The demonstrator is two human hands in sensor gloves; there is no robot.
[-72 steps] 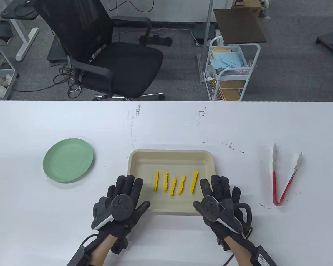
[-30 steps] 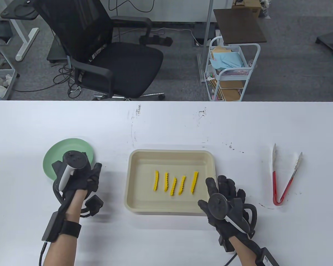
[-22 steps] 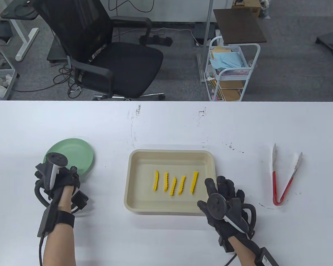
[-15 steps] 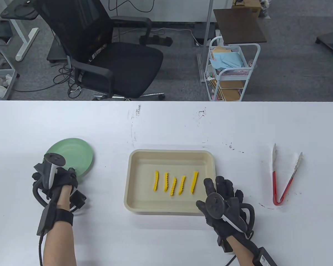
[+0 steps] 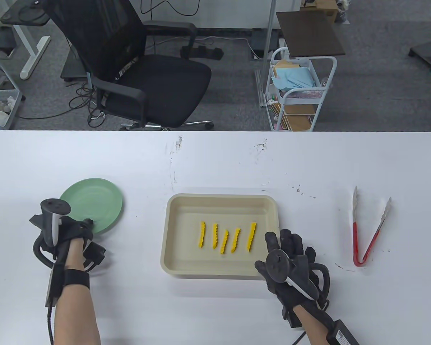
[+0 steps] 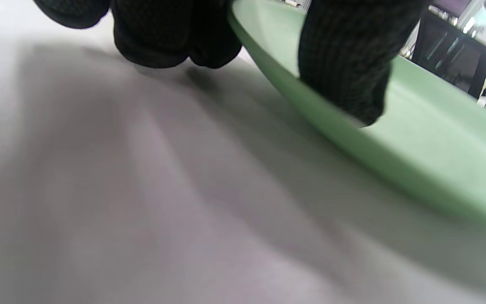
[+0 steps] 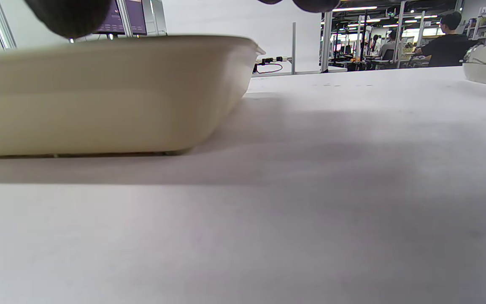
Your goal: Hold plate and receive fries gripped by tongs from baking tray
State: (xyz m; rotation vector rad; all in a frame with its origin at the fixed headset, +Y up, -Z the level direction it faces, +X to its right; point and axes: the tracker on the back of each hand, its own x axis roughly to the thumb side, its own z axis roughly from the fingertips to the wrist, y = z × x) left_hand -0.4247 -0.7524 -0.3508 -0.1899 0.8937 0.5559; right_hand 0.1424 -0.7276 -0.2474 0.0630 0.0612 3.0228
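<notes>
A green plate [image 5: 93,203] lies at the table's left. My left hand [image 5: 83,227] grips its near rim. In the left wrist view the thumb [image 6: 344,71] lies on top of the plate [image 6: 428,160], the other fingers are under the rim, and that edge is raised off the table. A cream baking tray [image 5: 219,197] in the middle holds several yellow crinkle fries [image 5: 225,237]. My right hand [image 5: 285,248] rests open and empty at the tray's near right corner; the tray wall [image 7: 99,97] shows in the right wrist view. Red-handled metal tongs [image 5: 366,233] lie untouched at the right.
The white table [image 5: 215,158] has scuff marks behind the tray. A black office chair [image 5: 136,72] and a white cart [image 5: 298,90] stand beyond the far edge.
My left hand moved from the tray's near left corner to the plate and took hold of its near rim. My right hand shifted only slightly beside the tray.
</notes>
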